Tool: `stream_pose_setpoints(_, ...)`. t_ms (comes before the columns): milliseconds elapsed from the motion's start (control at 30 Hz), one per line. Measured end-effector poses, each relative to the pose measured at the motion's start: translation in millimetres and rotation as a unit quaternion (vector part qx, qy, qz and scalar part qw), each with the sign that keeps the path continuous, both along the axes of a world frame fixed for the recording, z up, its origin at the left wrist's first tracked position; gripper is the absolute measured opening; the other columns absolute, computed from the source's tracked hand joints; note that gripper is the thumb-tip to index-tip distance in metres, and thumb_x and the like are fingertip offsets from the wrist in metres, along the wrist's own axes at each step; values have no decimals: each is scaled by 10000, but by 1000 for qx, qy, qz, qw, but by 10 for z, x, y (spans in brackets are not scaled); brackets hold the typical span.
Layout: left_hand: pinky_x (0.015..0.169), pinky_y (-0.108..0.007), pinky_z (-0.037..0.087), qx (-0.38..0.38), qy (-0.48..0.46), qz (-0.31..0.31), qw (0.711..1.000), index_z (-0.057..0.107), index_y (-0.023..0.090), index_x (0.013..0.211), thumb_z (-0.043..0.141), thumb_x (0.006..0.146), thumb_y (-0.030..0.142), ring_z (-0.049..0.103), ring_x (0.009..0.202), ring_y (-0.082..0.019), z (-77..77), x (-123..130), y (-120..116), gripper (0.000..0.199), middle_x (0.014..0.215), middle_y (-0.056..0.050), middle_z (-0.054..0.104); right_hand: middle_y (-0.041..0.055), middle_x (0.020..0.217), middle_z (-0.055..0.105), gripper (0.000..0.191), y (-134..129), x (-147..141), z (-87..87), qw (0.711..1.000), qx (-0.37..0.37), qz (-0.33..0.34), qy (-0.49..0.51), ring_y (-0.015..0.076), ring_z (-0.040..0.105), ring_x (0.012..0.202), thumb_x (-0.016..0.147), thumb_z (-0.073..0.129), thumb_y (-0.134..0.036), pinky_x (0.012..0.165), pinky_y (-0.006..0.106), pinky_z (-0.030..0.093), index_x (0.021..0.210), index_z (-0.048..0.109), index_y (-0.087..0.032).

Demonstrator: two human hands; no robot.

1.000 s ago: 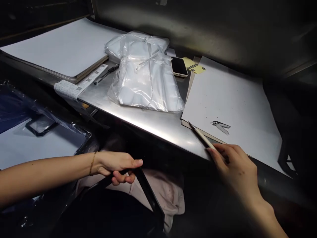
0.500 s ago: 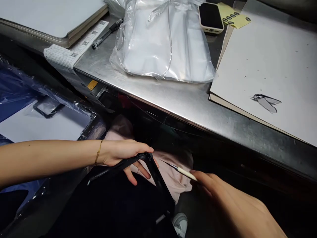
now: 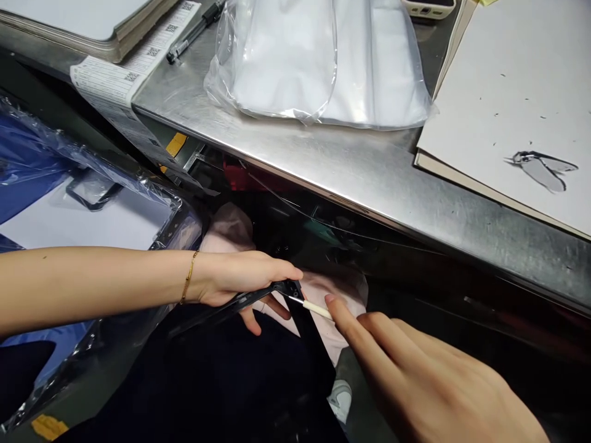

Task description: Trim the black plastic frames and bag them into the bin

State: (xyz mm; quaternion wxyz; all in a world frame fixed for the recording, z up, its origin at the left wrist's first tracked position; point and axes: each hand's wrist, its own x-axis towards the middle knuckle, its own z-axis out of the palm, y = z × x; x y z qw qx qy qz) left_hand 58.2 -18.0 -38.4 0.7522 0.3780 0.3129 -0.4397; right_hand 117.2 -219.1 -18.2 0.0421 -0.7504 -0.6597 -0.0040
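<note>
My left hand (image 3: 249, 272) grips a black plastic frame (image 3: 310, 335) near one corner, thumb along the top and fingers underneath. Two arms of the frame run from that corner, down to the left and down to the right, over dark clothing. Between the fingers of my right hand (image 3: 415, 357) is a slim white-handled craft knife (image 3: 317, 309). Its thin metal tip lies at the inner side of the frame's corner, close to my left thumb; exact contact is too small to tell. My right thumb is hidden.
The metal bench edge (image 3: 323, 175) crosses ahead. On it lie clear plastic bags (image 3: 305, 67), a pen (image 3: 196, 32), a label strip (image 3: 133, 71), a phone (image 3: 431, 8) and cardboard (image 3: 503, 135) bearing small nippers (image 3: 540, 169). At left, a plastic-lined bin (image 3: 170, 212) contains another black frame (image 3: 92, 194).
My right hand has moved left and slightly up, bringing the knife tip to the frame's corner. My left hand and the frame shifted slightly right. The view has tilted down.
</note>
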Motion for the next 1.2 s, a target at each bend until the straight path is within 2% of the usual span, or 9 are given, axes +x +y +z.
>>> stream_pose_setpoints(200,602,-312,426,6,4,4,1000,567,153,764,464,741,343,524,865,-190,6,4,-6,218,877,-18,550,48,642,543,455,35,8,34,1000,-11,2,-2,160,506,503,718,271,5,440,274,418,1130,442,-85)
stream_pose_setpoints(333,599,-318,428,4,2,2,1000,562,153,758,456,747,338,526,857,-187,3,2,-10,213,866,-14,546,59,674,546,447,27,20,69,999,-52,-5,-11,172,526,549,732,275,18,489,291,437,1139,434,-76)
stream_pose_setpoints(533,565,-300,445,39,-1,-10,999,558,147,791,423,764,336,522,870,-194,10,36,-35,234,886,-28,538,61,613,536,459,42,15,75,997,-38,50,-47,164,502,474,672,308,21,409,274,429,1102,459,-27)
stream_pose_setpoints(667,528,-263,455,70,-11,-27,997,574,153,801,422,757,337,513,910,-201,15,28,-60,243,920,-37,556,51,561,515,484,17,-43,78,994,-56,67,-62,158,471,417,618,323,26,344,268,409,1079,470,6)
stream_pose_setpoints(867,529,-252,460,85,-29,-46,995,565,150,684,416,753,363,511,853,-174,-4,12,-83,269,899,-25,566,51,580,508,514,-19,-92,41,992,-81,64,-66,153,491,427,603,322,34,355,260,419,1105,433,42)
stream_pose_setpoints(1200,553,-243,449,94,-32,-66,993,581,162,743,389,762,359,506,889,-177,33,37,-120,276,902,-24,579,41,585,511,495,-78,-161,55,993,-75,39,-82,136,478,421,611,332,39,350,242,402,1089,460,13)
